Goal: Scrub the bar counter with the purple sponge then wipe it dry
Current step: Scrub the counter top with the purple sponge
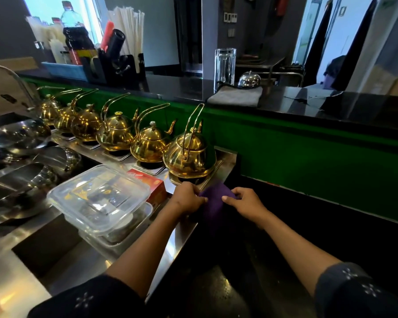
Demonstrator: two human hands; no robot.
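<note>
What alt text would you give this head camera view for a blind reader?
A person's left hand and right hand pinch a purple sponge at the corner of a steel counter. Golden teapots line a green wall behind.

Dim interior; bright window [55,10] backlight; kettles [190,152] glare; edges warped.

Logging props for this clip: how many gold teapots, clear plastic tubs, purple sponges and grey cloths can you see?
Gold teapots: 6
Clear plastic tubs: 2, stacked
Purple sponge: 1, held by the left hand and the right hand
Grey cloth: 1, on the dark counter
Total: 10
</note>
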